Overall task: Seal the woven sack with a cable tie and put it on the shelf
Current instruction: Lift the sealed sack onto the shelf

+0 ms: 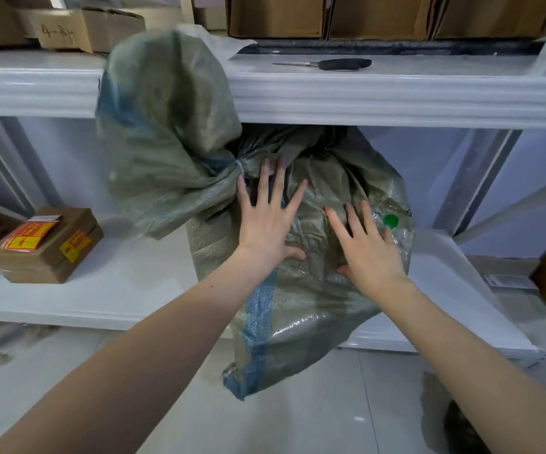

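On white metal shelf (108,290), lower level: grey-green woven sack (307,290), bulky, lying partly on the board, bottom corner overhanging the front edge above the tiled floor (298,430). Blue stripe along the sack's near side. Neck gathered and cinched at mid-height by a pale cable tie (239,165); loose top of sack flopped up and left, covering part of the upper shelf's front rail (396,93). Top portion motion-blurred. Round green spot visible through the weave near the sack's right side.

Left hand (266,224): flat on the sack just right of the tie, fingers (265,178) spread and released, gripping nothing, palm pressed against fabric. Right hand (368,253): likewise flat on the sack, lower and to the right, fingers spread, nothing grasped. Both forearms bare, extended forward.

Left on same level, well apart from sack: brown cardboard box (42,247) bearing red-and-yellow labels.

Upper level: row of open cardboard boxes (275,18) at the back; further cartons far left, one with handwriting, unreadable. Black-handled tool (337,64) with thin metal shaft lying near the front, right of the sack top; type unclear.
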